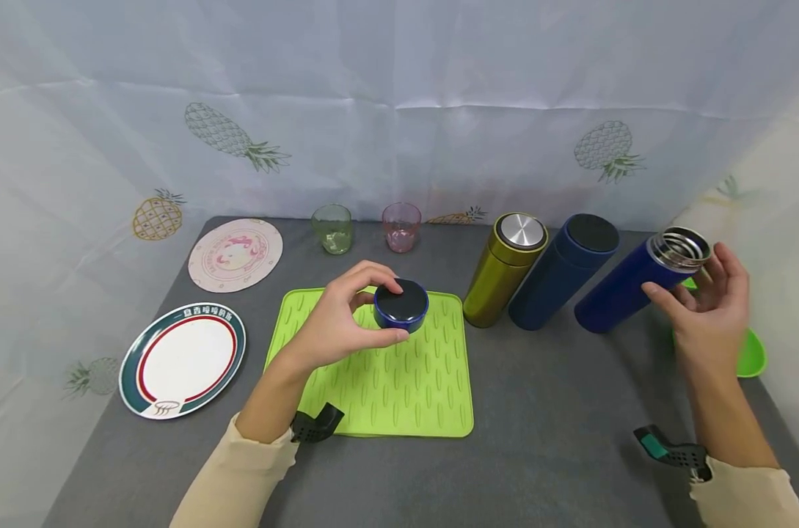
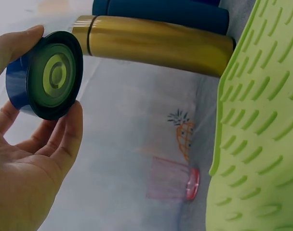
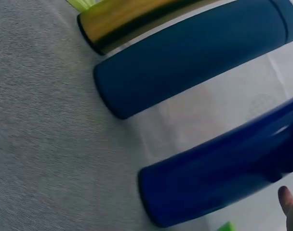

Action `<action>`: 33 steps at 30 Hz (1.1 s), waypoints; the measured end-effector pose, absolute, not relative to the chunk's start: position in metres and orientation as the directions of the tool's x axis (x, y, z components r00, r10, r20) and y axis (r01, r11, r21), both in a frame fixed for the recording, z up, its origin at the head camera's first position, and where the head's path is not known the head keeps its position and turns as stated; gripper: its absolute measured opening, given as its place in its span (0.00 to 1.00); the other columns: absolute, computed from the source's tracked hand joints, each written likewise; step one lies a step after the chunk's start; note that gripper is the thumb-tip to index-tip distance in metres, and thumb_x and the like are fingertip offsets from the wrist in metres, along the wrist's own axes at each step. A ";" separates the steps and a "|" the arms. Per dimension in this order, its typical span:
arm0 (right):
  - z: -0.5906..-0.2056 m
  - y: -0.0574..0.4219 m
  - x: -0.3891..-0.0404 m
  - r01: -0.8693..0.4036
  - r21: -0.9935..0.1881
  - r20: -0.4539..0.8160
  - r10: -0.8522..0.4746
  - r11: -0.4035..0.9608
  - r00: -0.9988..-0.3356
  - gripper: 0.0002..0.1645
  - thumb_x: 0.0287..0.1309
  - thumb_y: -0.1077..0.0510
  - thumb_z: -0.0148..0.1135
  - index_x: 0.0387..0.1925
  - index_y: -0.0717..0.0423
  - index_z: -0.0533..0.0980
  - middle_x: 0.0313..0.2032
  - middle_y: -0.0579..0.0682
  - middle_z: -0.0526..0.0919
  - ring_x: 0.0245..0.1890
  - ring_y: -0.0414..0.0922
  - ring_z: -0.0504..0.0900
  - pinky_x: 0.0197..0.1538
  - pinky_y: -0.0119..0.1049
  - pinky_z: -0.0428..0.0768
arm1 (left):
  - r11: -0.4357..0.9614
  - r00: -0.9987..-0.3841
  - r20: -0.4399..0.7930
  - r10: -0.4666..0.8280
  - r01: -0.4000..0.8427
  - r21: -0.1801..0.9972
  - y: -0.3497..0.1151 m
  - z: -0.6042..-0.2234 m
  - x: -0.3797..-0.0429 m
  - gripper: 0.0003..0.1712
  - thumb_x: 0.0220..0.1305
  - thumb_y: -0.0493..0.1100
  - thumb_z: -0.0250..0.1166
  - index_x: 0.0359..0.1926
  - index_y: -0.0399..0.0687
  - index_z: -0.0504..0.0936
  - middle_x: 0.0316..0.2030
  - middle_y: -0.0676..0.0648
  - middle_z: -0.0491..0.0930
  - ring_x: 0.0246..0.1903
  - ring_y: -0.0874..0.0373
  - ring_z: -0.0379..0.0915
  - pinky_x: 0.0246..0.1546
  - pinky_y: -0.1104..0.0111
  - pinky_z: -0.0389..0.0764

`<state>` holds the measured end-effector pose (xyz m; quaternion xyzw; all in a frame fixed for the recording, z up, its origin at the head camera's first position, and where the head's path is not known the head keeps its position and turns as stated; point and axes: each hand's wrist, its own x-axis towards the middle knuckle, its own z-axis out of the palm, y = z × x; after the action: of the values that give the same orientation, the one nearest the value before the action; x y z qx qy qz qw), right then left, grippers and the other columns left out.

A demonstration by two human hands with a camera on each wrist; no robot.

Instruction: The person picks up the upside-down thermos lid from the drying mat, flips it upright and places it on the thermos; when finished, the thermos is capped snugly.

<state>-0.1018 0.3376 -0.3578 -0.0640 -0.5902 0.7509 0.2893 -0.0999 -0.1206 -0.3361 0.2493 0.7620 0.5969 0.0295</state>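
My left hand (image 1: pixel 336 315) holds a blue bottle lid (image 1: pixel 401 304) with a black top between thumb and fingers, above the green mat. The lid's underside (image 2: pixel 56 74) shows in the left wrist view. At the right, my right hand (image 1: pixel 712 315) is spread around the upper part of an uncapped shiny blue thermos bottle (image 1: pixel 626 282). A gap shows between its fingers and the bottle; whether the thumb touches it I cannot tell. This bottle stands upright, its steel threaded mouth exposed. Only fingertips (image 3: pixel 286 198) of that hand appear in the right wrist view.
A matte blue thermos (image 1: pixel 560 275) and a gold thermos (image 1: pixel 501 275) stand left of the uncapped bottle. The green mat (image 1: pixel 399 396) lies centrally. Green (image 1: pixel 334 231) and pink glasses (image 1: pixel 400 229), a round coaster (image 1: pixel 235 255), a plate (image 1: pixel 183 361) and a green bowl (image 1: pixel 752 356) surround it.
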 end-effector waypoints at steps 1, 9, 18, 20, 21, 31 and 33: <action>-0.360 0.338 -0.103 -0.336 -0.931 0.224 0.501 -0.143 -0.836 0.53 0.46 0.84 0.67 0.72 0.52 0.65 0.69 0.50 0.72 0.68 0.46 0.72 0.52 0.20 0.82 | 0.160 -0.873 0.253 0.417 0.345 0.925 -0.120 -0.336 -0.100 0.26 0.47 0.34 0.81 0.48 0.46 0.82 0.56 0.48 0.77 0.59 0.55 0.74 0.56 0.64 0.84; -0.376 0.335 -0.106 -0.254 -0.959 0.169 0.466 -0.125 -0.868 0.53 0.46 0.86 0.65 0.71 0.50 0.66 0.68 0.49 0.74 0.67 0.46 0.75 0.53 0.20 0.81 | 0.162 -0.873 0.247 0.420 0.341 0.926 -0.119 -0.338 -0.100 0.26 0.46 0.34 0.81 0.47 0.46 0.82 0.56 0.48 0.77 0.59 0.55 0.74 0.58 0.61 0.84; -0.378 0.337 -0.106 -0.145 -0.987 0.088 0.512 -0.073 -0.854 0.52 0.45 0.81 0.71 0.70 0.47 0.68 0.65 0.46 0.77 0.61 0.42 0.78 0.48 0.17 0.81 | 0.174 -0.872 0.238 0.428 0.338 0.925 -0.119 -0.340 -0.100 0.26 0.47 0.34 0.81 0.48 0.46 0.82 0.57 0.47 0.76 0.59 0.54 0.74 0.58 0.61 0.83; -0.375 0.337 -0.102 -0.100 -0.994 0.065 0.515 -0.039 -0.855 0.52 0.46 0.79 0.73 0.71 0.45 0.67 0.65 0.44 0.76 0.60 0.40 0.78 0.47 0.15 0.81 | 0.173 -0.872 0.243 0.425 0.341 0.924 -0.119 -0.339 -0.100 0.26 0.46 0.34 0.81 0.48 0.45 0.82 0.57 0.47 0.77 0.59 0.54 0.74 0.58 0.61 0.84; -0.373 0.338 -0.100 -0.079 -0.997 0.060 0.512 -0.015 -0.857 0.52 0.46 0.78 0.73 0.71 0.44 0.67 0.65 0.43 0.76 0.60 0.39 0.78 0.46 0.15 0.80 | 0.171 -0.873 0.244 0.422 0.342 0.924 -0.119 -0.339 -0.100 0.26 0.46 0.34 0.81 0.48 0.45 0.82 0.57 0.47 0.76 0.59 0.54 0.74 0.58 0.60 0.84; -0.352 0.323 -0.071 -0.044 -0.933 0.208 0.434 0.358 -0.877 0.53 0.42 0.75 0.77 0.71 0.44 0.70 0.58 0.37 0.80 0.52 0.33 0.80 0.46 0.13 0.76 | 0.163 -0.879 0.253 0.404 0.341 0.926 -0.118 -0.337 -0.100 0.26 0.47 0.34 0.81 0.48 0.46 0.82 0.57 0.47 0.76 0.60 0.54 0.72 0.58 0.61 0.83; -0.348 0.316 -0.066 -0.087 -0.895 0.275 0.390 0.437 -0.879 0.55 0.38 0.77 0.76 0.70 0.46 0.71 0.55 0.36 0.81 0.50 0.33 0.81 0.45 0.13 0.77 | 0.156 -0.878 0.266 0.398 0.350 0.923 -0.118 -0.337 -0.101 0.26 0.47 0.33 0.81 0.48 0.46 0.82 0.57 0.48 0.76 0.60 0.55 0.72 0.58 0.62 0.83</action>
<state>-0.0657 0.3162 -0.3482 -0.0927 -0.8164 0.5223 0.2281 -0.1007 -0.1178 -0.3366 0.2461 0.7601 0.6010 0.0197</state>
